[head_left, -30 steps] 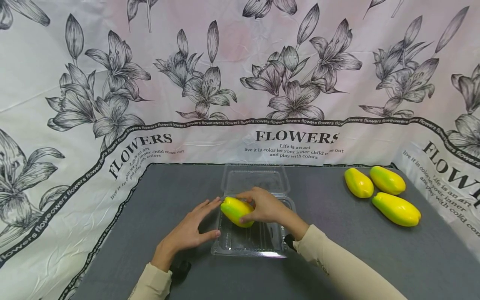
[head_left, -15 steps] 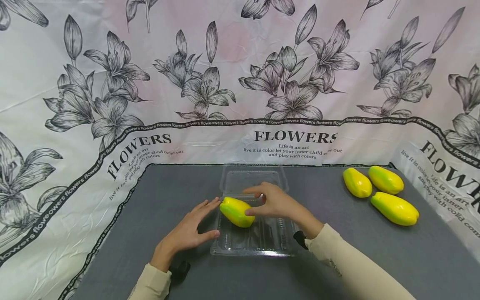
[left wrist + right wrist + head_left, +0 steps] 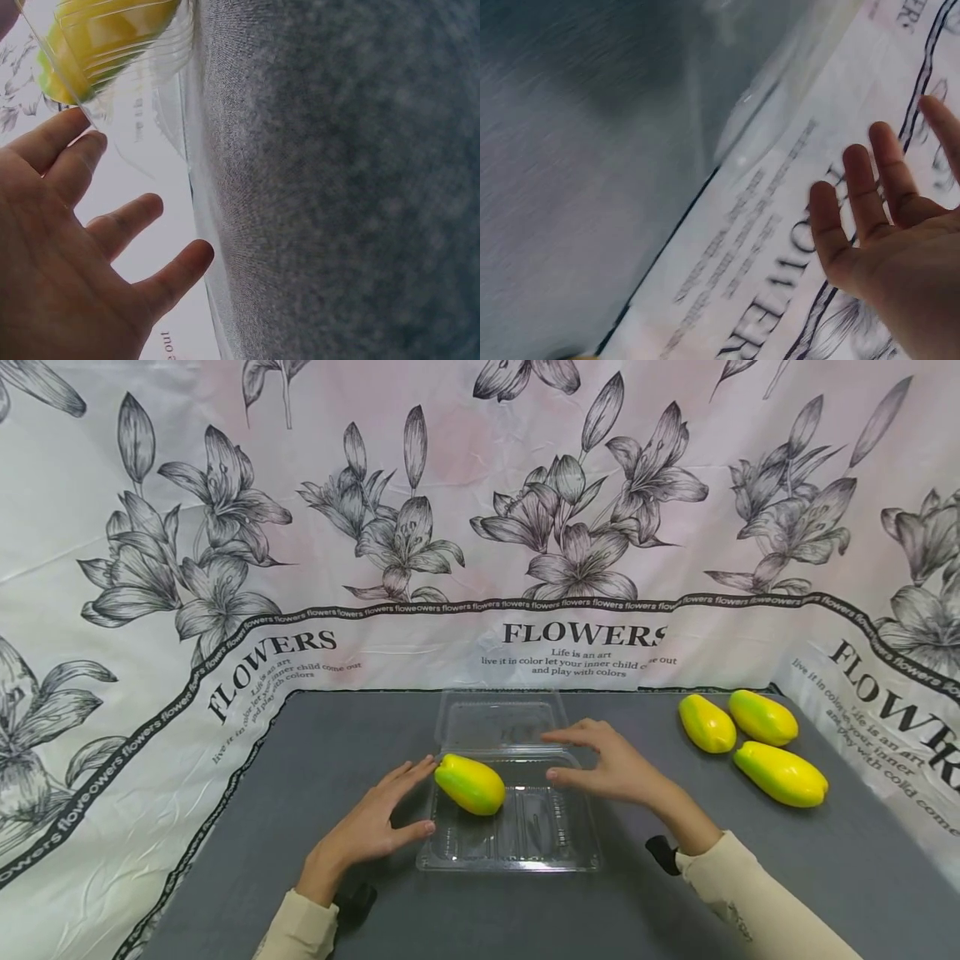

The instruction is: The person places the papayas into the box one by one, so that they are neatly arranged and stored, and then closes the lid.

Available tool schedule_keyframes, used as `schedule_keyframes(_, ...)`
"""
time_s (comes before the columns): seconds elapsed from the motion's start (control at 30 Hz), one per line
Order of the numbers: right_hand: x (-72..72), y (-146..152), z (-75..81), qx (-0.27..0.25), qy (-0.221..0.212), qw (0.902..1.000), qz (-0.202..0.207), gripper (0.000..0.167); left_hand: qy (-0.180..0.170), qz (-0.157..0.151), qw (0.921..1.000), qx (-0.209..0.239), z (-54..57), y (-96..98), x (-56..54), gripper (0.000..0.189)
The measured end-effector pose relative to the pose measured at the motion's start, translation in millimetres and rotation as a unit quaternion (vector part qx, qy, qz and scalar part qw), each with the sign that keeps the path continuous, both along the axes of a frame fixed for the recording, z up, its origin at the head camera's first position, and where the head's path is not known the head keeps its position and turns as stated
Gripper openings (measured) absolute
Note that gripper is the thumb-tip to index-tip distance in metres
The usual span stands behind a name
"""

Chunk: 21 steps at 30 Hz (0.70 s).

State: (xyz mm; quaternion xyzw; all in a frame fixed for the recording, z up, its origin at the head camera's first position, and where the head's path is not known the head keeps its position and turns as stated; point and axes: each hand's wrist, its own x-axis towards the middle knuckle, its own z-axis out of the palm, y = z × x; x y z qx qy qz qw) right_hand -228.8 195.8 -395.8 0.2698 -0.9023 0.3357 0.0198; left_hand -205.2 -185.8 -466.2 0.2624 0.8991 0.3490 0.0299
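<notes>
A yellow-green papaya (image 3: 472,785) lies tilted in the left part of a clear plastic clamshell box (image 3: 525,867), whose lid (image 3: 491,718) is folded back toward the wall. On the box's left side is my left hand (image 3: 367,827), fingers spread, its fingertips at the box edge close to the papaya's stem end. Through the clear wall the same papaya (image 3: 112,41) shows in the left wrist view, with the left hand (image 3: 82,232) splayed below. My right hand (image 3: 615,764) hovers over the box's right side, thumb and fingers apart, holding nothing; the right wrist view shows that hand (image 3: 900,232) with loose fingers.
Three more papayas lie grouped at the right back of the grey table: one on the left (image 3: 707,724), one behind (image 3: 763,717) and one in front (image 3: 782,774). A flower-printed cloth (image 3: 405,647) hangs behind the table and along its sides.
My right hand has let go of the papaya and drawn away to the right. The papaya stays in the box, and the left hand has hardly moved.
</notes>
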Motion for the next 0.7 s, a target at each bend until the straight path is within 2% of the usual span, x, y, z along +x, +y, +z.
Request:
schedule_keyframes(0.23, 4.4, 39, -8.2, -0.026, 0.038, 0.9967, -0.067, 0.045, -0.001, 0.000, 1.0000, 0.000, -0.1, 0.2, 0.8, 0.082)
schedule_keyframes(0.5, 11.7, 89, -12.9, -0.050, 0.036, 0.9878, -0.143, 0.044, -0.002, 0.000, 1.0000, 0.003, 1.3, 0.9, 0.8, 0.082)
schedule_keyframes(0.7, 16.8, 127, -19.6, -0.064, 0.057, 0.9735, -0.212, 0.048, 0.003, -0.002, 1.0000, 0.001, 1.7, 0.2, 0.7, 0.083)
